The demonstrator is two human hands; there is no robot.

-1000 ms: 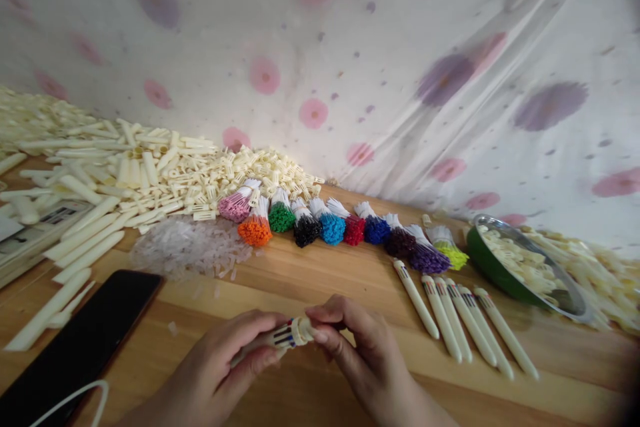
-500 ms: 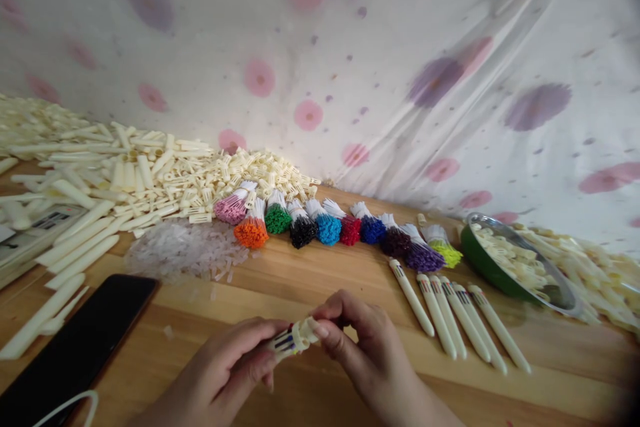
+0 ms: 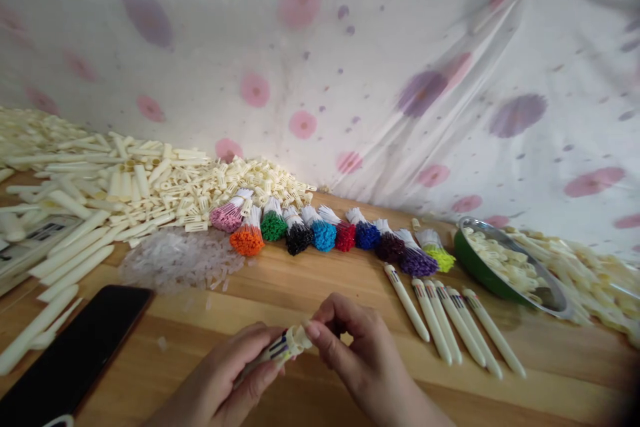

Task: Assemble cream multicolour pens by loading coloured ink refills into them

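Observation:
My left hand (image 3: 235, 373) is closed round a cream multicolour pen (image 3: 281, 349), whose slotted end with coloured sliders points up and to the right. At that end, the thumb and forefinger of my right hand (image 3: 353, 347) pinch the cream end piece (image 3: 299, 339). Much of the barrel is hidden in my left palm. Beyond my hands stands a row of bundled refills with coloured tips, such as the orange bundle (image 3: 247, 240) and the light blue bundle (image 3: 323, 233). Several multicolour pens (image 3: 447, 320) lie side by side to the right.
Loose cream pen parts (image 3: 165, 180) are heaped at the back left, with small clear pieces (image 3: 183, 260) in front. A black phone (image 3: 75, 353) lies at the left. To the right stands a green bowl (image 3: 480, 270) of cream parts, beside clear-wrapped parts (image 3: 575, 273).
The pen has tilted and moved slightly left, showing more of its barrel. Both hands keep hold of it. The whole view has shifted a little.

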